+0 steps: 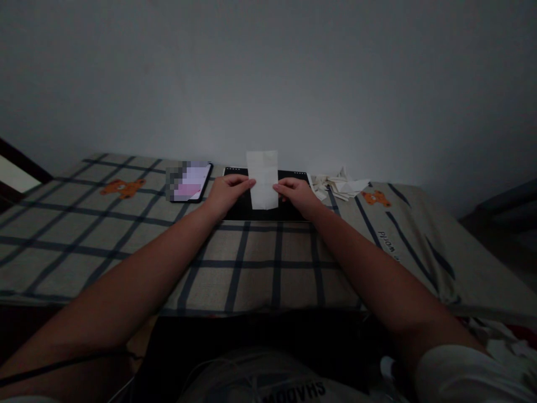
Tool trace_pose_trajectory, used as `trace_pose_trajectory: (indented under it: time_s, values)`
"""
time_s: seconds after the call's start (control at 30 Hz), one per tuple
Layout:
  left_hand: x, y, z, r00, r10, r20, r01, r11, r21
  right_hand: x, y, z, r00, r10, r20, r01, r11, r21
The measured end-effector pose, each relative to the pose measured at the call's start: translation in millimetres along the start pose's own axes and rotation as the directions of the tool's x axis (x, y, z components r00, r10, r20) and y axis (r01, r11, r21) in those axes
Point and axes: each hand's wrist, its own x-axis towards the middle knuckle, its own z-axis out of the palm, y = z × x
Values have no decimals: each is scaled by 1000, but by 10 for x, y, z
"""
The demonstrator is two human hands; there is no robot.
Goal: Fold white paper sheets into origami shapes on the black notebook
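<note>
A small white sheet of paper stands upright between both hands, with faint crease lines across it. My left hand pinches its left edge and my right hand pinches its right edge. Under the hands lies a black pad or board on the checked cloth. Both forearms reach forward from the bottom of the view.
A phone with a lit screen lies left of the black pad. A heap of folded white paper pieces sits to its right. The checked cloth with orange bear prints covers the surface against a plain wall. The room is dim.
</note>
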Motion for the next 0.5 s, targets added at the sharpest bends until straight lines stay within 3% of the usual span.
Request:
trace_pose_trajectory:
  time_s: [0.13, 0.3, 0.5]
  values:
    - [-4, -4, 1, 999, -21, -26, 22, 998, 62, -5, -33, 9, 997, -35, -66, 32, 998, -45]
    - [-7, 12, 17, 997, -73, 33, 73, 997, 22, 3, -73, 6, 992, -83, -97, 81, 997, -20]
    - [-23, 53, 3, 999, 22, 39, -24, 998, 50, -6, -92, 3, 992, -92, -84, 93, 995, 17]
